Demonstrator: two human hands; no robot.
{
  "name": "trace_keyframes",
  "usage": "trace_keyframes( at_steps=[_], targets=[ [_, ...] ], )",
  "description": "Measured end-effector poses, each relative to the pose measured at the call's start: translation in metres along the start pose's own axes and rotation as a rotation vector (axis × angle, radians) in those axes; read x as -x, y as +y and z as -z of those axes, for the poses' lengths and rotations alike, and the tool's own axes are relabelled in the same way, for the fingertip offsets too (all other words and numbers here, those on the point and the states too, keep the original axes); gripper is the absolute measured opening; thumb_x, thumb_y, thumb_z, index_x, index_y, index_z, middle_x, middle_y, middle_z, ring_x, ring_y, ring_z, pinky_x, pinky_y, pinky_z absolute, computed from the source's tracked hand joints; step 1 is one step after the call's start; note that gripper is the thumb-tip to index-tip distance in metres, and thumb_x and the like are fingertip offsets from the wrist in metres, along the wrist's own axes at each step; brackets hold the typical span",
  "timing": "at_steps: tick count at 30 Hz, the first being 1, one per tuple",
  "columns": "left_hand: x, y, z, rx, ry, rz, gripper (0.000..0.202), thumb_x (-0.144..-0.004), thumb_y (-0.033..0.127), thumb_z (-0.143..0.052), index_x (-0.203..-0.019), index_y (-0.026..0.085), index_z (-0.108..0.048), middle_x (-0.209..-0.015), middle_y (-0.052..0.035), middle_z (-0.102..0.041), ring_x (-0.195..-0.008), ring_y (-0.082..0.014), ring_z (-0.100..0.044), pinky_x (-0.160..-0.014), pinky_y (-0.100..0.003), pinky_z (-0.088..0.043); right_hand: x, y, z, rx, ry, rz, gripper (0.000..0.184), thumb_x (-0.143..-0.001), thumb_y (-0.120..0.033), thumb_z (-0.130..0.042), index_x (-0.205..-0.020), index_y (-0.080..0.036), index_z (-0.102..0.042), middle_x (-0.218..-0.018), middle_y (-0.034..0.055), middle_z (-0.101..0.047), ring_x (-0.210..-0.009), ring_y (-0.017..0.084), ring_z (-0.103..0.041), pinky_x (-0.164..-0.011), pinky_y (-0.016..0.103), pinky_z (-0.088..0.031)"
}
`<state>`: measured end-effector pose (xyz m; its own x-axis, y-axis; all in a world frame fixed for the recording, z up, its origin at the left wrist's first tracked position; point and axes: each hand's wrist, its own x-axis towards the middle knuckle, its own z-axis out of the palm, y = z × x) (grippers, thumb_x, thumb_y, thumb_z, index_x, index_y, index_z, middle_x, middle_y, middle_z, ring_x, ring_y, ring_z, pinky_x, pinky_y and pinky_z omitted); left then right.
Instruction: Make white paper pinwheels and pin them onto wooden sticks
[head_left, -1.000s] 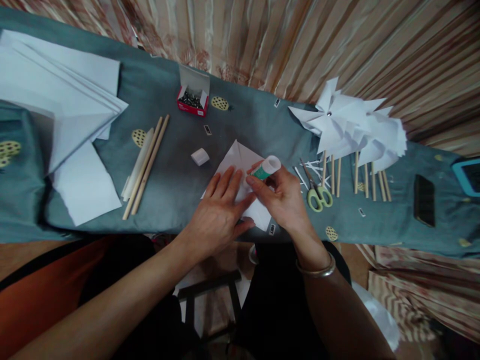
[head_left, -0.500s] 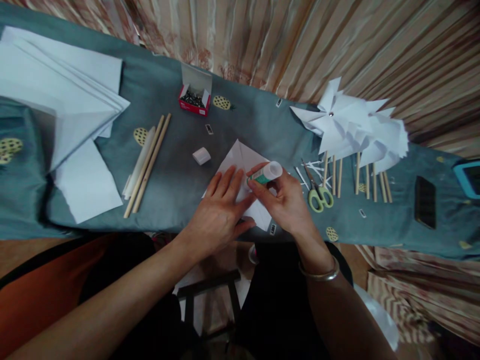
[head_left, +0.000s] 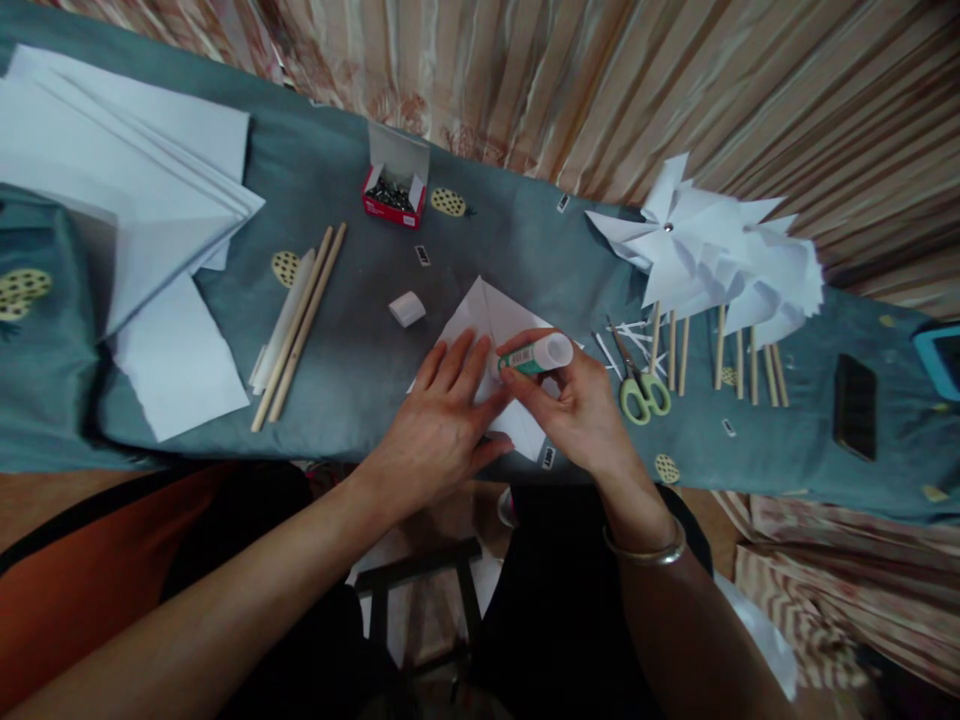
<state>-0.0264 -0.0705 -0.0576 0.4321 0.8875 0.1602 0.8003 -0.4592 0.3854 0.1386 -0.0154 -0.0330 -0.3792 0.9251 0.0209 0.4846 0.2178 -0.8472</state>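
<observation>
My left hand [head_left: 439, 425] lies flat with fingers spread on a folded white paper square [head_left: 491, 312] on the grey-blue cloth [head_left: 517, 240]. My right hand [head_left: 581, 410] pinches a green-and-white glue stick [head_left: 534, 355], tilted so its tip touches the paper beside my left fingertips. The glue stick's white cap [head_left: 407, 308] rests on the cloth to the left of the paper.
Two wooden sticks [head_left: 300, 325] and white sheets [head_left: 127, 215] lie at the left. A red box of pins [head_left: 394, 195] stands behind. Green-handled scissors [head_left: 637, 385], finished paper pinwheels [head_left: 712, 255] on sticks, a dark phone [head_left: 855, 405] and a blue-edged device [head_left: 941, 355] are at the right.
The glue stick has tipped lower and slid slightly along the paper in my right hand. My left hand has stayed pressed on the paper.
</observation>
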Motion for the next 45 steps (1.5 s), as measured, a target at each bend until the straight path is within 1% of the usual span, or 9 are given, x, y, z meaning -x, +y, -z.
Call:
trace_keyframes(
  at_steps=[6,11,18,25,29,32,38,42,45],
  targets=[
    [0.000,0.000,0.000,0.003,0.000,0.006,0.053,-0.084,0.046,-0.065,-0.127,0.016,-0.058,-0.152,-0.0194,-0.037,-0.143,-0.0405,-0.028,-0.114,-0.060,-0.026,0.002,-0.002,0.001,-0.039,0.004,-0.027,0.018,-0.081,-0.029,-0.067,-0.097,-0.023,-0.063,-0.095,0.0021,-0.069,-0.080,0.018,-0.062,-0.069,0.032,-0.051],
    [0.000,0.000,0.000,0.004,-0.007,0.012,0.054,-0.084,0.046,-0.065,-0.128,0.016,-0.058,-0.152,-0.0210,-0.037,-0.142,-0.0414,-0.028,-0.114,-0.060,-0.025,0.003,-0.003,0.002,-0.036,0.008,-0.028,0.016,-0.082,-0.026,-0.066,-0.096,-0.022,-0.063,-0.094,0.0018,-0.069,-0.080,0.017,-0.062,-0.070,0.031,-0.050],
    [0.000,0.000,-0.001,0.002,0.001,0.010,0.054,-0.084,0.045,-0.066,-0.130,0.019,-0.057,-0.154,-0.0183,-0.034,-0.143,-0.0411,-0.027,-0.114,-0.060,-0.026,0.004,-0.001,0.002,-0.072,0.019,-0.042,0.016,-0.081,-0.026,-0.066,-0.096,-0.022,-0.063,-0.094,0.0011,-0.069,-0.080,0.016,-0.063,-0.071,0.031,-0.050],
    [0.000,0.000,-0.001,0.002,-0.001,0.008,0.054,-0.083,0.047,-0.066,-0.129,0.019,-0.057,-0.154,-0.0184,-0.034,-0.143,-0.0411,-0.026,-0.114,-0.060,-0.025,0.003,-0.001,0.003,-0.083,0.037,-0.040,0.014,-0.080,-0.025,-0.066,-0.093,-0.022,-0.064,-0.088,0.0003,-0.068,-0.076,0.015,-0.062,-0.066,0.029,-0.049],
    [0.001,0.000,-0.001,-0.003,-0.010,0.000,0.057,-0.084,0.048,-0.065,-0.132,0.020,-0.054,-0.153,-0.0194,-0.035,-0.144,-0.0417,-0.024,-0.114,-0.060,-0.024,0.002,0.001,0.003,-0.101,0.050,-0.054,0.015,-0.080,-0.025,-0.067,-0.093,-0.021,-0.063,-0.085,0.0001,-0.068,-0.072,0.014,-0.061,-0.065,0.029,-0.048],
    [0.001,-0.001,-0.002,-0.007,-0.005,-0.008,0.059,-0.084,0.048,-0.064,-0.135,0.022,-0.051,-0.154,-0.0175,-0.034,-0.145,-0.0418,-0.022,-0.114,-0.061,-0.024,0.002,0.002,0.003,-0.105,0.059,-0.058,0.016,-0.080,-0.026,-0.067,-0.094,-0.021,-0.063,-0.085,0.0002,-0.068,-0.072,0.014,-0.061,-0.064,0.029,-0.049],
    [0.002,-0.002,-0.003,-0.016,-0.012,-0.003,0.059,-0.085,0.049,-0.063,-0.136,0.023,-0.050,-0.154,-0.0164,-0.034,-0.145,-0.0417,-0.021,-0.114,-0.061,-0.023,0.001,0.004,0.002,-0.127,0.081,-0.053,0.016,-0.080,-0.027,-0.069,-0.094,-0.021,-0.063,-0.083,0.0002,-0.067,-0.072,0.015,-0.062,-0.066,0.030,-0.050],
    [0.002,-0.002,-0.003,-0.017,-0.010,-0.007,0.059,-0.085,0.050,-0.062,-0.137,0.024,-0.050,-0.155,-0.0150,-0.034,-0.145,-0.0413,-0.021,-0.114,-0.061,-0.023,0.001,0.006,0.002,-0.126,0.085,-0.047,0.016,-0.080,-0.027,-0.068,-0.094,-0.021,-0.064,-0.084,0.0008,-0.067,-0.074,0.015,-0.062,-0.067,0.030,-0.050],
    [0.002,-0.002,-0.003,-0.020,-0.016,-0.012,0.059,-0.086,0.050,-0.062,-0.137,0.024,-0.049,-0.154,-0.0155,-0.034,-0.145,-0.0423,-0.020,-0.114,-0.062,-0.023,0.001,0.007,0.002,-0.123,0.094,-0.045,0.016,-0.081,-0.027,-0.068,-0.094,-0.021,-0.063,-0.085,0.0010,-0.067,-0.075,0.015,-0.063,-0.068,0.030,-0.050]
  ],
)
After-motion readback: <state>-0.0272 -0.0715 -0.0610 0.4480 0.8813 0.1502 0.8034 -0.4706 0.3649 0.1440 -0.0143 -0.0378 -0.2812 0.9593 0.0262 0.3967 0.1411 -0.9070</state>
